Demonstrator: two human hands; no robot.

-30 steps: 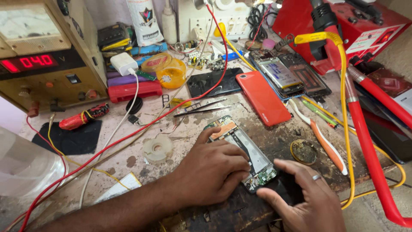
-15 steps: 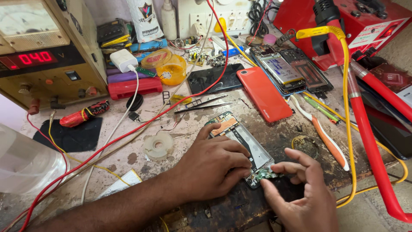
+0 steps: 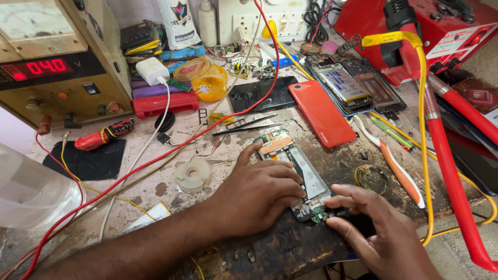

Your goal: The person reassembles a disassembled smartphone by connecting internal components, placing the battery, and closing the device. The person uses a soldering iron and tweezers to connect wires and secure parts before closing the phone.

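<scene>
Our left hand (image 3: pixel 259 194) lies flat over the opened phone (image 3: pixel 295 171), hiding its near edge, while our right hand (image 3: pixel 373 228) pinches its small green board end; what the fingertips grip we cannot tell. The phone, back off and circuitry bare, lies mid-bench on the stained, cluttered worktable (image 3: pixel 155 189) beside a red phone cover (image 3: pixel 321 114).

The left hand (image 3: pixel 259 194) lies palm down, its forearm stretching in from the lower left, thumb pointing up and away, fingers curled to the right. The right hand (image 3: pixel 378 233) comes in from the lower right, fingertips (image 3: pixel 336 199) bent and pinching close together.
</scene>
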